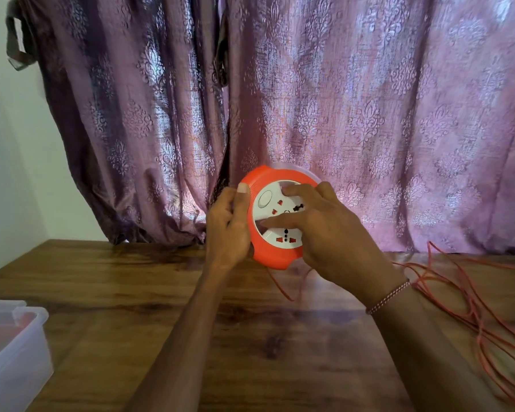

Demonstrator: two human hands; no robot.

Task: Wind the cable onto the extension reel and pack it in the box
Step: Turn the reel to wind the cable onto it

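A round orange extension reel [268,254] with a white socket face is held upright above the wooden table. My left hand [229,224] grips its left rim, thumb on the front edge. My right hand [318,227] lies over the white face, fingers spread across the sockets. A thin orange cable [470,310] hangs from the reel's underside and runs right, lying in loose loops on the table. A clear plastic box [15,352] stands at the table's near left edge.
The brown wooden table [149,292] runs up to a purple patterned curtain [369,114] at the back. A white wall is at the left. The loose cable loops cover the right side of the table.
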